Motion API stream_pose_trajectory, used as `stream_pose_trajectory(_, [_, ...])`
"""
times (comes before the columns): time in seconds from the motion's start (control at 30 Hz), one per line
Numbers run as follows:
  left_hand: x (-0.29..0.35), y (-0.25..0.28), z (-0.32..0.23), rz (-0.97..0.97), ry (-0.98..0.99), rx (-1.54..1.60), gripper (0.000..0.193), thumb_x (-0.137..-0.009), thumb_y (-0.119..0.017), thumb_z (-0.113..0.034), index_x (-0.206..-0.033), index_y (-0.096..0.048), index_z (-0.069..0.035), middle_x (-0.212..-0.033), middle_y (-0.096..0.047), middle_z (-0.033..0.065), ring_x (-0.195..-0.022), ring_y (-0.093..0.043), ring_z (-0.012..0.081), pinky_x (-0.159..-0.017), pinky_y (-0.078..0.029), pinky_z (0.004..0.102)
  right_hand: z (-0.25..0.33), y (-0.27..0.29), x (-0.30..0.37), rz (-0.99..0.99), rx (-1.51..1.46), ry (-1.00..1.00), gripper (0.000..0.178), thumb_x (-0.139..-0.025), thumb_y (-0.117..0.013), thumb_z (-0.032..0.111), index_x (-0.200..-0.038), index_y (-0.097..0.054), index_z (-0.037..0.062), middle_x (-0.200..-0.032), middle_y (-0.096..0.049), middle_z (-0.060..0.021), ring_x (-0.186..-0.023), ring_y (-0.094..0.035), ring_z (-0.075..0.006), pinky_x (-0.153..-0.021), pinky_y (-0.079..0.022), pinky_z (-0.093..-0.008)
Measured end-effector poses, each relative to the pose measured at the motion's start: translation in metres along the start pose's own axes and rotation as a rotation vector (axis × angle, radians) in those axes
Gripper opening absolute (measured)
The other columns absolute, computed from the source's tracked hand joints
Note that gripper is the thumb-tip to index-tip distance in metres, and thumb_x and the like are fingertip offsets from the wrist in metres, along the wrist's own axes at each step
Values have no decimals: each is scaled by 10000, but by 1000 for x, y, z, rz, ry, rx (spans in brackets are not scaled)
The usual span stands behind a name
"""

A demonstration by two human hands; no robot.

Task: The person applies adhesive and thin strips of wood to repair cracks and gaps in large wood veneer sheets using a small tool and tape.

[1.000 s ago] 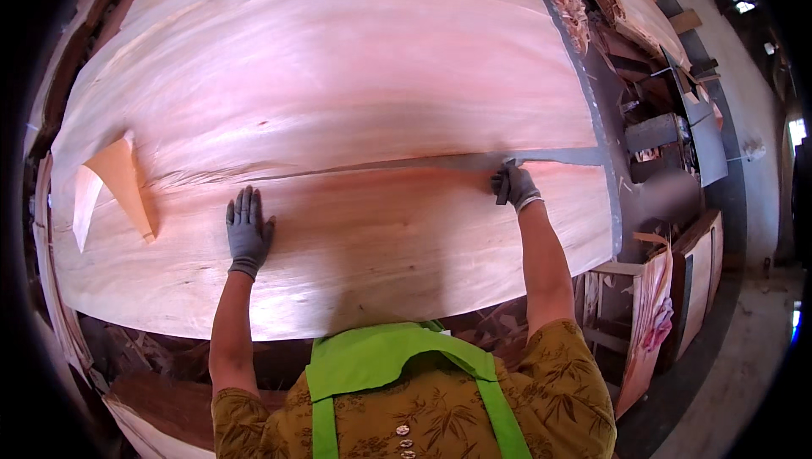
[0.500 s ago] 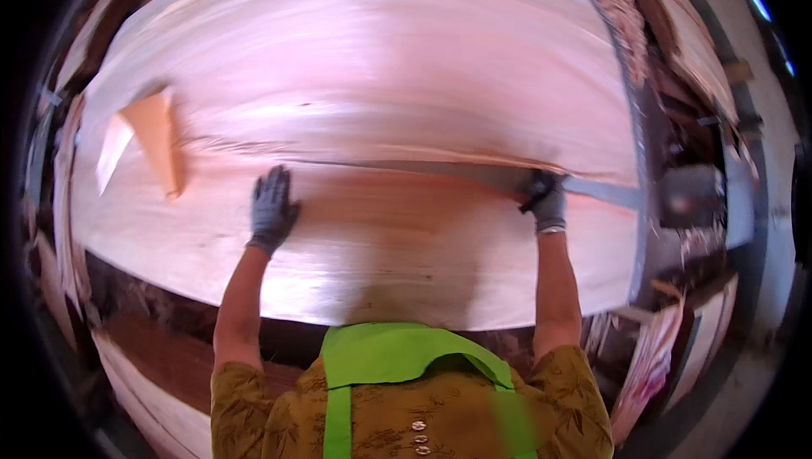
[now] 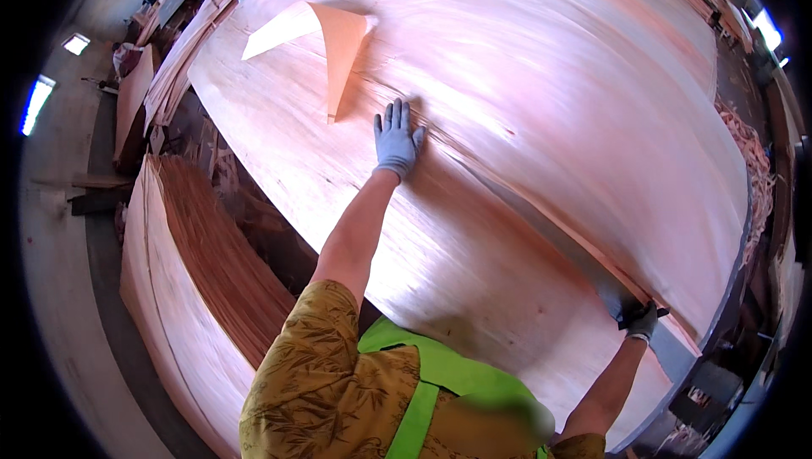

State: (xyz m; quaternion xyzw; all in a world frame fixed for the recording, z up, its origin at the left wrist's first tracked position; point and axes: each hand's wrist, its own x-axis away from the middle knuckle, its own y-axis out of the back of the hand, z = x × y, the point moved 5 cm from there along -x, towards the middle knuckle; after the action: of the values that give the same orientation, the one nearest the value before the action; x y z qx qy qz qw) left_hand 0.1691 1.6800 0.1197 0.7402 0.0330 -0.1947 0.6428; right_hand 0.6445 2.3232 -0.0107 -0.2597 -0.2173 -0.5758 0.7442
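Observation:
My left hand [image 3: 396, 139] in a grey glove lies flat, fingers stretched out, on a pale wood veneer sheet [image 3: 474, 264], just beside the seam with a pinkish veneer sheet [image 3: 575, 112]. A long wedge-shaped gap [image 3: 567, 243] between the sheets widens toward the right, showing a grey surface. At its wide end my gloved right hand [image 3: 643, 322] is closed around a small dark object, whose kind I cannot make out. Beyond my left hand, a folded, curled offcut of orange-tan veneer [image 3: 342, 49] stands up from the sheet.
To the left, below the worktop's edge, stands a thick stack of veneer [image 3: 190, 273]. More veneer sheets [image 3: 190, 49] are piled at the far left. Shredded wood strips [image 3: 753, 171] hang along the right edge, near dark frames and scraps.
The view has turned, so the seam now slants down to the right. My left hand has slid along the seam toward the curled offcut. My right hand stays at the gap's wide end.

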Motion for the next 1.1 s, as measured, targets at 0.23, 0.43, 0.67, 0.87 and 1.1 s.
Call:
stream_pose_trajectory(0.23, [-12, -20, 17, -16, -36, -16, 630, -893, -373, -479, -1370, -339, -70, -1425, -330, 106, -1317, -287, 268, -1069, -185, 489, 3, 6, 2, 8, 45, -24, 270, -860, -505, 273, -1051, -580, 96, -907, -601, -100, -850, -561, -280, -802, -491, -430])
stream_pose_trajectory(0.43, [-15, -35, 16, -31, -149, -15, 571, -895, -400, -365, -1385, -319, -85, -1405, -353, 149, -1288, -333, 305, -1046, -236, 475, 3, -34, 55, 689, -83, -366, 452, -840, -464, 538, -754, -539, 101, -547, -439, -50, -490, -403, -208, -490, -383, -315])
stream_pose_trajectory(0.67, [-8, -29, 19, -65, -75, -175, 634, -914, -363, -452, -1414, -253, -76, -1478, -226, 121, -1344, -246, 292, -1077, -180, 480, 24, -36, 44, -169, 23, 52, 330, -831, -598, 395, -649, -477, 147, -476, -415, 11, -355, -386, -112, -312, -324, -241])
stream_pose_trajectory(0.87, [-7, -26, 23, -156, -26, -78, 622, -921, -356, -440, -1425, -238, -97, -1476, -235, 121, -1343, -245, 296, -1074, -186, 470, 23, -25, 55, -191, 92, 103, 265, -846, -552, 275, -631, -452, 155, -481, -427, 9, -361, -389, -111, -318, -314, -240])
stream_pose_trajectory(1.1, [-8, -20, 18, -215, -17, -33, 604, -930, -347, -438, -1412, -267, -84, -1463, -262, 130, -1337, -260, 294, -1071, -198, 459, 25, 6, 58, -403, -67, 116, 325, -853, -563, 429, -1040, -525, 166, -656, -514, -35, -481, -457, -142, -426, -349, -298])
